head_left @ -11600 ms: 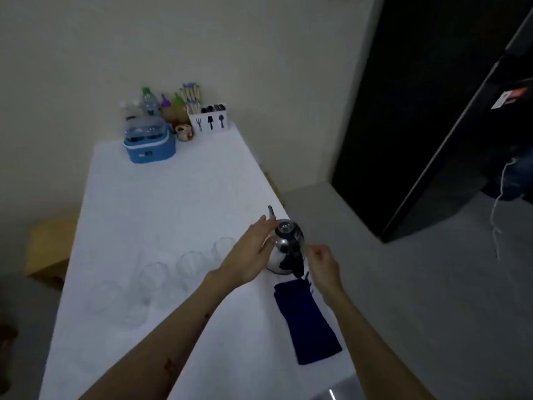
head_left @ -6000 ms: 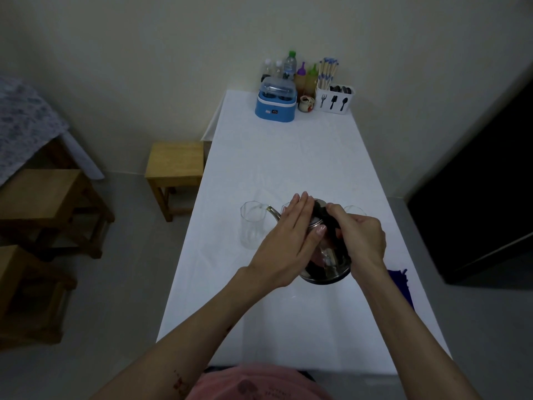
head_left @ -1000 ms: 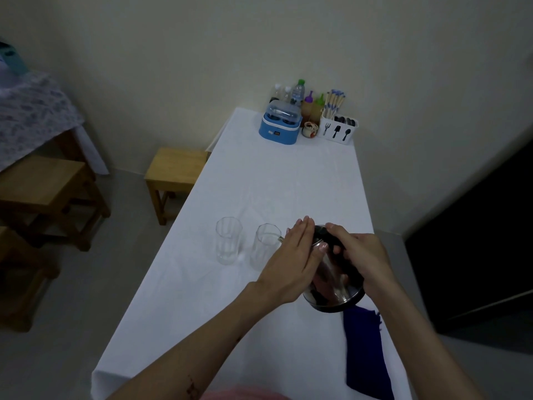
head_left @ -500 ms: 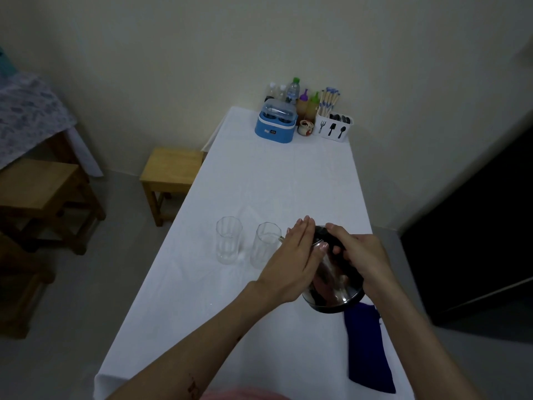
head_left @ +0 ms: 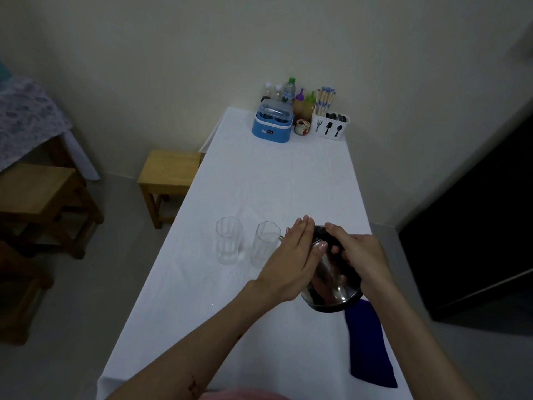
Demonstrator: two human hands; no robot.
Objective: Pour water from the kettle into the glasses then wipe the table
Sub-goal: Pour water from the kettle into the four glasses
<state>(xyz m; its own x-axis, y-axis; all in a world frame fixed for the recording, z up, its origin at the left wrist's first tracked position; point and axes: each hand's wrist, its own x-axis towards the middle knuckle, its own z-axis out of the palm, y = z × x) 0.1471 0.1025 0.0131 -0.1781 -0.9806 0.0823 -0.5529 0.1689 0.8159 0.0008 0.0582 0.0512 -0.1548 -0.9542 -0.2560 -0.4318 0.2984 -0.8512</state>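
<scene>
A shiny steel kettle (head_left: 331, 284) with a black handle is tipped to the left above the white table (head_left: 274, 180). My right hand (head_left: 360, 255) grips its handle from the right. My left hand (head_left: 291, 261) lies flat, fingers together, against the kettle's lid and left side. The spout reaches the rim of a clear glass (head_left: 265, 243). A second clear glass (head_left: 228, 240) stands upright just to its left. Any further glasses are hidden behind my hands. A dark blue cloth (head_left: 369, 345) lies on the table near the right edge, below the kettle.
At the table's far end stand a blue appliance (head_left: 272, 125), several bottles (head_left: 288, 92) and a white cutlery holder (head_left: 330, 127). A wooden stool (head_left: 168, 174) sits left of the table, more wooden furniture (head_left: 40, 203) farther left. A dark doorway (head_left: 476, 226) is on the right.
Over the last second my hands and the tilted kettle have stayed over the same glass; only the view shifted slightly. Six seconds ago the kettle was tipped over the glass further left.
</scene>
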